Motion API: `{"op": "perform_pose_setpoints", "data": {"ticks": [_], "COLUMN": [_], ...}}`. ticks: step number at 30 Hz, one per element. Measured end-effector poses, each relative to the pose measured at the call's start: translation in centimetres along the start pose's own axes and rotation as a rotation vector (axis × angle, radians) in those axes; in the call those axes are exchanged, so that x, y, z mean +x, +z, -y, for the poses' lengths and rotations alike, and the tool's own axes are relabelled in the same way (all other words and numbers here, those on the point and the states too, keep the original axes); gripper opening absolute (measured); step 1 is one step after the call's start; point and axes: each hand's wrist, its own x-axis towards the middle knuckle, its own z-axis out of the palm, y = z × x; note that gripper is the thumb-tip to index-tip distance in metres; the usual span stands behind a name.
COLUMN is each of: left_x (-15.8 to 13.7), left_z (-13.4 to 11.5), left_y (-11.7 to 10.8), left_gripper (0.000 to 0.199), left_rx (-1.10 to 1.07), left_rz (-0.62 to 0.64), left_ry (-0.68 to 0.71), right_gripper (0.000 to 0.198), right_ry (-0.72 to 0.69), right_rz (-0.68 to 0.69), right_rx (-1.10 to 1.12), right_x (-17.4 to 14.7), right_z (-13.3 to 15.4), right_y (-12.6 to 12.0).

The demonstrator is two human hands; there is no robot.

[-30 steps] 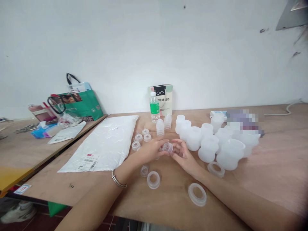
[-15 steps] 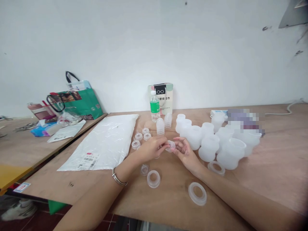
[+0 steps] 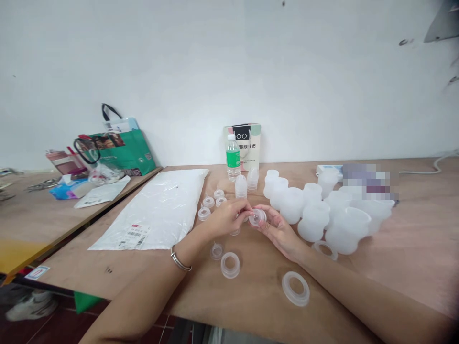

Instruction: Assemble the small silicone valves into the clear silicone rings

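Note:
Between both hands is a translucent bottle collar ring point(image 3: 258, 218) with a small clear piece at its centre. The fingertips of my left hand point(image 3: 231, 216) pinch that piece from the left. My right hand point(image 3: 281, 232) grips the ring's rim between thumb and fingers. Several clear nipple-like parts point(image 3: 204, 213) stand left of my left hand, and another such part point(image 3: 216, 251) lies nearer me. Loose collar rings lie on the table: one ring point(image 3: 230, 265) below the hands, a larger ring point(image 3: 296, 288) at front right, and one ring point(image 3: 325, 249) beside the bottles.
Several frosted, wavy bottles point(image 3: 313, 220) stand at right. Two clear domed covers point(image 3: 241, 186) stand behind the hands, before a water bottle point(image 3: 233, 160) and paper bag point(image 3: 255, 148). A white plastic mailer point(image 3: 154, 205) covers the left side. A green bag point(image 3: 136, 153) sits on the neighbouring table.
The piece in my hands has turned so its round face and centre show more. The whole view has shifted slightly; the things on the table lie as before.

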Motion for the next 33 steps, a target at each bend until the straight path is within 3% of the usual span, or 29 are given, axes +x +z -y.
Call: {"op": "perform_pose_setpoints", "data": {"ticks": [5, 13, 20, 26, 30, 33], "left_x": [-0.2, -0.2, -0.1, -0.2, -0.1, 0.0], "left_z": [-0.4, -0.9, 0.0, -0.3, -0.5, -0.3], "left_y": [0.1, -0.9, -1.2, -1.1, -1.2, -1.2], "left_gripper": [0.01, 0.012, 0.011, 0.011, 0.01, 0.01], "left_rx": [0.104, 0.011, -0.106, -0.024, 0.014, 0.021], "left_rz": [0.015, 0.092, 0.041, 0.042, 0.038, 0.034], "left_ry": [0.056, 0.059, -0.023, 0.07, 0.101, 0.084], "right_gripper": [0.034, 0.032, 0.029, 0.028, 0.029, 0.032], "right_ry": [0.018, 0.008, 0.028, 0.022, 0.004, -0.062], "right_rz": [-0.059, -0.029, 0.018, -0.003, 0.003, -0.043], "right_rx": [0.077, 0.12, 0.136, 0.16, 0.106, -0.077], "right_x": [0.2, 0.1, 0.1, 0.1, 0.1, 0.1], "right_z": [-0.4, -0.3, 0.1, -0.2, -0.2, -0.2], "right_y": [-0.1, -0.1, -0.1, -0.2, -0.2, 0.0]}}
